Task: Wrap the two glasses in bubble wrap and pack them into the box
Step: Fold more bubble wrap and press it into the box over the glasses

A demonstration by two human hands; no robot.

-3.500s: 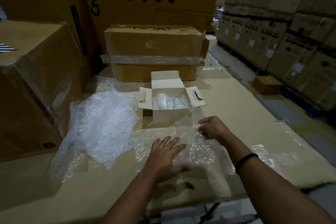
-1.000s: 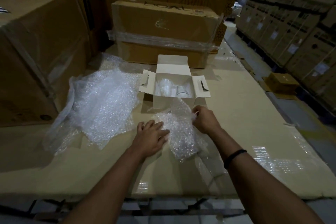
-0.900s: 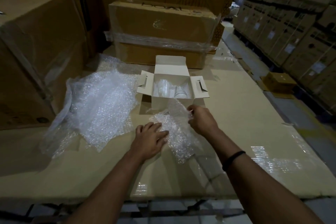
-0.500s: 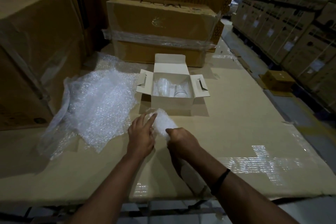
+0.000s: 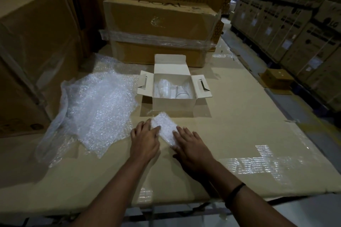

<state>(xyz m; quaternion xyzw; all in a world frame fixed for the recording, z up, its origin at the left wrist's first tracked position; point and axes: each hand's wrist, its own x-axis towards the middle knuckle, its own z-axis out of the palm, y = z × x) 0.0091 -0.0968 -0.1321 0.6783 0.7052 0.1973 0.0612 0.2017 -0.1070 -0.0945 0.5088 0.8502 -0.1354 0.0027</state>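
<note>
A person's left hand (image 5: 144,142) and right hand (image 5: 191,146) press with straight fingers, clasping nothing, on a small bubble wrap wad (image 5: 165,127) on the cardboard tabletop (image 5: 239,134); just behind it, the open white box (image 5: 174,104) holds what seem to be two clear glasses (image 5: 166,88)

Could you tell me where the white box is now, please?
The white box stands open mid-table, head view, just beyond the bubble wrap bundle, before the taped carton.
</note>
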